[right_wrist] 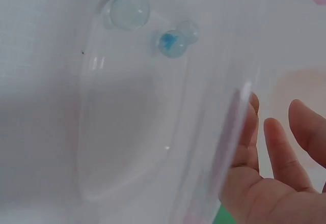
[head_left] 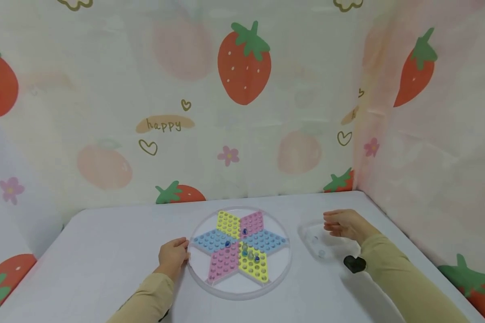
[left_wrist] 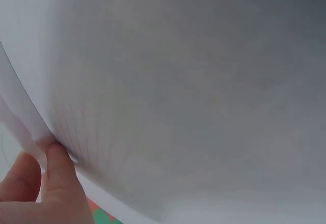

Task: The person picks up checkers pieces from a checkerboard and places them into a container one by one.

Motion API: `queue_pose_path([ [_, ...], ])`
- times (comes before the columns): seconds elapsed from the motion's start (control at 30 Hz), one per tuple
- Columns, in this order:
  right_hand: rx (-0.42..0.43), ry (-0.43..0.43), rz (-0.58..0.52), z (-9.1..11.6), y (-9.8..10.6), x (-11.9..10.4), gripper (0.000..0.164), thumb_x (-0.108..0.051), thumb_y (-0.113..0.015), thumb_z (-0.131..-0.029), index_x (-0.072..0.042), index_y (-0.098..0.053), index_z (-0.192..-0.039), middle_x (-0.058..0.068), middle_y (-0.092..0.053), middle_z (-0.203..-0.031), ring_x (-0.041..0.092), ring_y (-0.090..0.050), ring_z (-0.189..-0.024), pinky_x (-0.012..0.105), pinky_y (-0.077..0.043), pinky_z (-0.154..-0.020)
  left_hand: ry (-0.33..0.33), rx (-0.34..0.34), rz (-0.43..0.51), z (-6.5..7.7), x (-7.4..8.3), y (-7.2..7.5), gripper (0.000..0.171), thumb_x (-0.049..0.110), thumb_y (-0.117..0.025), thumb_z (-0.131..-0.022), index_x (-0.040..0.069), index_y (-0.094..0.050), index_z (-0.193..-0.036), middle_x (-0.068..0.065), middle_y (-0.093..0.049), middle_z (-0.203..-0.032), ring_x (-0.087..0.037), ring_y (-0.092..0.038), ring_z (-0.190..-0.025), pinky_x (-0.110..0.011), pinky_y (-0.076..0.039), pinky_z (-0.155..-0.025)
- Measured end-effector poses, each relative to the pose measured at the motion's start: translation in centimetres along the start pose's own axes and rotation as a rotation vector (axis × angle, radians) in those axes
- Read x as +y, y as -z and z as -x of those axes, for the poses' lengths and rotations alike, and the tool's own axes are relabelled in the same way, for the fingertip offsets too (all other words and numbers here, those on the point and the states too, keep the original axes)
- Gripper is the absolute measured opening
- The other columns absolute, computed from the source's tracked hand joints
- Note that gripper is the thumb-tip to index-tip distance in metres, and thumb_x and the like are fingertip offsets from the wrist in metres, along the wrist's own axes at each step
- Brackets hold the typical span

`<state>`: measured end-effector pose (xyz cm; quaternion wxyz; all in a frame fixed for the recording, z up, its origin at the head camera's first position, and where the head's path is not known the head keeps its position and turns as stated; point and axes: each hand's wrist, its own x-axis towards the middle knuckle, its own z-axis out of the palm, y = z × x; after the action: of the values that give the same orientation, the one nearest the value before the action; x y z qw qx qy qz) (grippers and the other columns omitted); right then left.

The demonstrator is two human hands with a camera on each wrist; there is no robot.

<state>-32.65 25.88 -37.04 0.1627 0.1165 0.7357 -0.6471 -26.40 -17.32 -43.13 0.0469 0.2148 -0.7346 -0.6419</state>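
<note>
A round Chinese checkers board [head_left: 242,296] with a yellow, pink and blue star lies at mid-table. My left hand [head_left: 173,256] pinches the left rim of the board; in the left wrist view the thumb [left_wrist: 60,165] presses against its thin edge. Several glass marbles, among them a dark blue marble [head_left: 227,244], sit in the holes near the centre. Farther right, a clear plastic tray [head_left: 306,242] holds a pale marble [right_wrist: 130,11] and a blue-swirled marble [right_wrist: 172,43] beside another. At the tray's right side is my right hand [head_left: 345,224], fingers loosely extended and holding nothing.
The white-covered table [head_left: 125,251] carries the board and tray. A strawberry-patterned cloth [head_left: 266,179] hangs behind the table and along its right side. A black heart-shaped piece [head_left: 354,264] shows at my right wrist.
</note>
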Motion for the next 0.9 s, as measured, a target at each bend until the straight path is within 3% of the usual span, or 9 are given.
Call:
queue_pose_path([
  [0.17, -0.035, 0.046, 0.005, 0.7, -0.4, -0.5, 0.046, -0.005, -0.056, -0.098, 0.011, -0.04, -0.138, 0.003, -0.064, -0.082, 0.015, -0.063, -0.076, 0.029, -0.052, -0.073, 0.011, 0.003, -0.016, -0.2, -0.1, 0.2, 0.047, -0.018, -0.052, -0.086, -0.014, -0.048, -0.133, -0.027, -0.048, -0.136, -0.034, -0.051, -0.118, -0.019, -0.048, -0.064],
  [0.4, -0.105, 0.099, -0.016, 1.9, -1.1, -1.4, 0.049, -0.008, -0.054, -0.099, 0.011, -0.036, -0.141, 0.006, -0.063, -0.091, 0.014, -0.064, -0.08, 0.027, -0.053, -0.073, 0.002, -0.001, -0.007, 0.0, 0.1, 0.3, 0.048, -0.018, -0.051, -0.086, -0.014, -0.047, -0.134, -0.028, -0.047, -0.136, -0.034, -0.051, -0.117, -0.018, -0.047, -0.063],
  [0.6, -0.124, 0.113, -0.028, 2.2, -2.0, -1.8, 0.051, -0.009, -0.054, -0.099, 0.01, -0.035, -0.142, 0.007, -0.064, -0.094, 0.014, -0.065, -0.081, 0.027, -0.053, -0.074, -0.012, 0.002, -0.025, 0.4, 0.3, 0.4, 0.048, -0.018, -0.052, -0.085, -0.015, -0.048, -0.133, -0.027, -0.048, -0.136, -0.033, -0.053, -0.112, -0.018, -0.046, -0.061],
  [0.9, -0.149, 0.118, -0.045, 2.1, -3.8, -2.0, 0.049, -0.01, -0.057, -0.098, 0.009, -0.04, -0.14, 0.011, -0.063, -0.098, 0.017, -0.064, -0.082, 0.028, -0.053, -0.074, 0.009, 0.004, 0.006, -0.3, -0.2, 0.1, 0.048, -0.019, -0.053, -0.085, -0.014, -0.049, -0.132, -0.028, -0.049, -0.135, -0.031, -0.054, -0.107, -0.021, -0.048, -0.062],
])
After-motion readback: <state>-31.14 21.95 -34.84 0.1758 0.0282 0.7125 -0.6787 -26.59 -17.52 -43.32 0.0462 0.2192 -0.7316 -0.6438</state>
